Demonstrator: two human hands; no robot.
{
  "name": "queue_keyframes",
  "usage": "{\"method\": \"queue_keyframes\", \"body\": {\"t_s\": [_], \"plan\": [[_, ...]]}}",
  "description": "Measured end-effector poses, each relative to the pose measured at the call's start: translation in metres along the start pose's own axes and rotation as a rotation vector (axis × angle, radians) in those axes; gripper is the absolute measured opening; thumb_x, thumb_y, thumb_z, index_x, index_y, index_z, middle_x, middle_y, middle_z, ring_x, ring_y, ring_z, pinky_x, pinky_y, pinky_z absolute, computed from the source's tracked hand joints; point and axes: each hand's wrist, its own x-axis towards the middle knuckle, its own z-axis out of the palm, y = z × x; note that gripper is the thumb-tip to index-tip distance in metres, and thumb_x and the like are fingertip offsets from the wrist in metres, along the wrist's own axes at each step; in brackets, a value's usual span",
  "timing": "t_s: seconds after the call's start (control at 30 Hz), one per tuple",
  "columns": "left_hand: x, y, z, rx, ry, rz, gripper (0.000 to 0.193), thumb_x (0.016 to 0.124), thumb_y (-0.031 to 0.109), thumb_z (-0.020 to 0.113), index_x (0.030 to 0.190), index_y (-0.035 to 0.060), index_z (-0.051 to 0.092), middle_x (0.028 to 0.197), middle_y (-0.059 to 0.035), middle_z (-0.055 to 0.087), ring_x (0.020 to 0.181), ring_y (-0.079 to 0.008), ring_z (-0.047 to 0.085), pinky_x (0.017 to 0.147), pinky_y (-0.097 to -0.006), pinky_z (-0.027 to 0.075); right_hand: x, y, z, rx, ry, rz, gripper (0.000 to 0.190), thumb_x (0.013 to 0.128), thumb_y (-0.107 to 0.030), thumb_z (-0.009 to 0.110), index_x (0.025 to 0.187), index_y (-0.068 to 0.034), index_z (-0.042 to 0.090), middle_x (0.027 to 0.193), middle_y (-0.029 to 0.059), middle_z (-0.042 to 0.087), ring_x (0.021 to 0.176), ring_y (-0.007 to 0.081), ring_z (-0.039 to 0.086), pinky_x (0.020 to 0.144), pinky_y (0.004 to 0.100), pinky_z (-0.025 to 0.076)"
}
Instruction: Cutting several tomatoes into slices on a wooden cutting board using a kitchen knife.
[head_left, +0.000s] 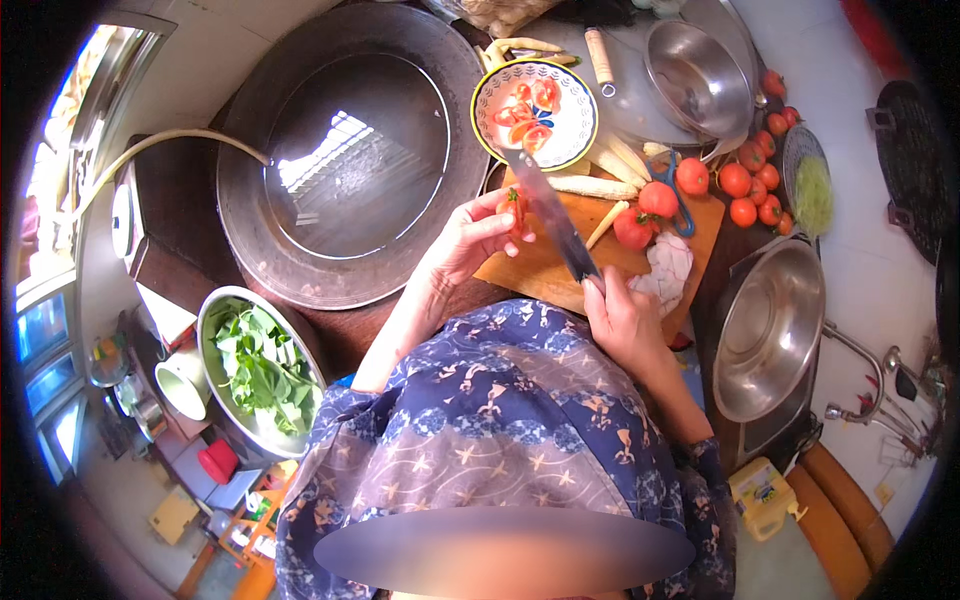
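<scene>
My left hand (480, 229) holds a piece of tomato (513, 211) with its green stem end showing, above the wooden cutting board (559, 277). In my right hand (626, 315) is a kitchen knife (553, 214), its blade slanting up and left past the tomato. The blade's tip reaches the near rim of a patterned bowl with a yellow edge (484, 135), where several cut tomato pieces (536, 135) lie. On the board rest whole tomatoes (634, 229), pale baby corn (592, 186), blue-handled scissors (684, 217) and a crumpled whitish bag or cloth (670, 262).
A large wok (352, 172) holding water, with a hose (195, 135) running into it, stands at left. Leafy greens (262, 367) fill a basin (210, 315) below it. Several tomatoes (750, 157), a metal pot (701, 75) and a steel basin (772, 330) are at right.
</scene>
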Motion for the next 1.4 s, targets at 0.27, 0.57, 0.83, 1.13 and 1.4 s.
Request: {"method": "queue_keyframes", "body": {"t_s": [0.27, 0.57, 0.83, 1.13, 1.4], "plan": [[0.005, 0.006, 0.014, 0.18, 0.072, 0.019, 0.061, 0.084, 0.019, 0.076, 0.137, 0.0014, 0.051, 0.127, -0.0187, 0.062, 0.113, -0.0365, 0.064, 0.094, -0.0433, 0.054, -0.021, 0.006, -0.005, -0.253, -0.016, -0.112, 0.012, 0.09, -0.015, 0.062, 0.085, -0.008, 0.053, 0.062, 0.009, 0.061, 0.049, 0.0254, 0.064, 0.043, 0.0387, 0.049], [0.0, 0.012, 0.017, 0.228, 0.039, -0.007, 0.06, 0.086, 0.018, 0.074, 0.136, -0.0019, 0.05, 0.125, -0.0201, 0.062, 0.11, -0.033, 0.066, 0.095, -0.0427, 0.054, -0.027, 0.004, -0.018, -0.295, -0.072, -0.145, 0.011, 0.088, -0.014, 0.06, 0.084, -0.009, 0.051, 0.063, 0.0072, 0.059, 0.051, 0.0232, 0.064, 0.042, 0.0373, 0.048], [0.001, 0.008, 0.005, 0.198, -0.044, 0.025, 0.058, 0.085, 0.012, 0.073, 0.136, -0.0022, 0.05, 0.125, -0.0206, 0.062, 0.107, -0.034, 0.067, 0.095, -0.0445, 0.053, -0.032, -0.003, -0.025, -0.281, -0.137, -0.149, 0.006, 0.086, -0.009, 0.056, 0.088, -0.007, 0.05, 0.065, 0.0077, 0.06, 0.054, 0.0237, 0.065, 0.043, 0.0368, 0.049], [-0.002, 0.004, 0.02, 0.169, 0.0, 0.053, 0.061, 0.08, 0.008, 0.077, 0.135, 0.0008, 0.053, 0.125, -0.0183, 0.063, 0.109, -0.0355, 0.066, 0.095, -0.047, 0.053, -0.026, -0.012, -0.021, -0.241, -0.184, -0.133, 0.011, 0.084, -0.008, 0.056, 0.092, -0.004, 0.05, 0.069, 0.0102, 0.061, 0.057, 0.0249, 0.066, 0.046, 0.0361, 0.05], [-0.004, -0.006, 0.028, 0.191, 0.06, 0.078, 0.076, 0.072, 0.027, 0.085, 0.137, 0.0033, 0.052, 0.129, -0.0186, 0.06, 0.115, -0.0417, 0.061, 0.097, -0.0506, 0.051, -0.009, -0.014, -0.004, -0.134, -0.121, -0.101, 0.01, 0.085, -0.009, 0.055, 0.091, -0.004, 0.05, 0.067, 0.0122, 0.062, 0.059, 0.0268, 0.067, 0.045, 0.0372, 0.05]]}}
